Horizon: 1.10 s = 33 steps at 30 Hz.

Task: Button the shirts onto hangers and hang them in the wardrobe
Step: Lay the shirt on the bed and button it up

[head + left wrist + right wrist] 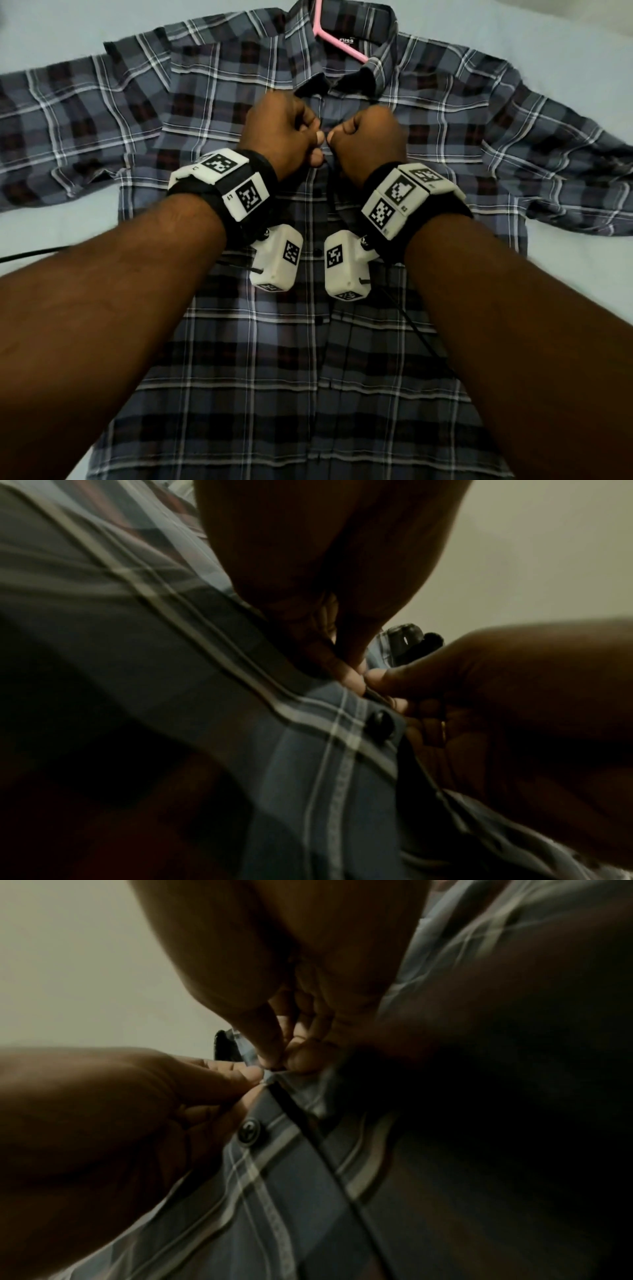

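Note:
A blue-grey plaid shirt (239, 342) lies front-up and spread flat, with a pink hanger (334, 41) showing inside its collar. Just below the collar, my left hand (317, 145) and right hand (334, 137) meet over the front placket, fingers curled. The left hand (352, 669) pinches the left front edge, and the right hand (281, 1064) pinches the right front edge against it. A dark button (378, 727) (249, 1130) sits on the left edge just below the pinch. What lies between the fingertips is hidden.
The shirt rests on a pale bed sheet (51, 34), its sleeves spread out to both sides. A black cable (20, 255) runs in from the left edge, and thin cables (418, 332) from the wrist cameras trail over the shirt front.

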Tool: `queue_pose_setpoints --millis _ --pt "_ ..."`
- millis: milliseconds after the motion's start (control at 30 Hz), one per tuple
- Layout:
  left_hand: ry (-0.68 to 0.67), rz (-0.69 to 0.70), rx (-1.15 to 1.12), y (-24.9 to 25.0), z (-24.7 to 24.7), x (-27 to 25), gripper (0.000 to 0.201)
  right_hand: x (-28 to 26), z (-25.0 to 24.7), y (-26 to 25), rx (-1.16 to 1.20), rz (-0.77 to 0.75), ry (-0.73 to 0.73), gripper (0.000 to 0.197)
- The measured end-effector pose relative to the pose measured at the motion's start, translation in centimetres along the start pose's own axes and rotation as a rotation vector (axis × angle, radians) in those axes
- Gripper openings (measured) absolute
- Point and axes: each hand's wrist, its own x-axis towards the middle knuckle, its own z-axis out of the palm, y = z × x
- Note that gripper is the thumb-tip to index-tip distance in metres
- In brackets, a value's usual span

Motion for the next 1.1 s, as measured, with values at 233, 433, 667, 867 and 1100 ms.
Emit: queue_pose_setpoints --millis 233,433,667,867,1100 --pt "-0.01 0.042 -0.083 -0.7 0.2 -0.3 0.025 0.0 0.0 -0.3 0.017 0.024 -0.105 0.021" --pt "0.013 0.03 -0.047 -0.9 0.0 -0.4 0.011 -0.7 0.0 -0.6 -0.103 -0.083 -0.142 0.018" --pt "-0.023 -0.011 -0.056 -0.5 -0.3 0.1 0.021 -1.3 0.4 -0.2 -0.161 -0.165 -0.059 0.02" --pt "-0.049 0.026 -0.268 -1.5 -0.2 0.0 0.029 -0.5 -0.3 -0.3 -0.033 -0.079 -0.098 0.04" --pt "-0.021 0.173 0.036 -1.1 -0.5 -0.3 0.026 -0.2 0.4 0.3 -0.053 -0.079 -0.154 0.043"
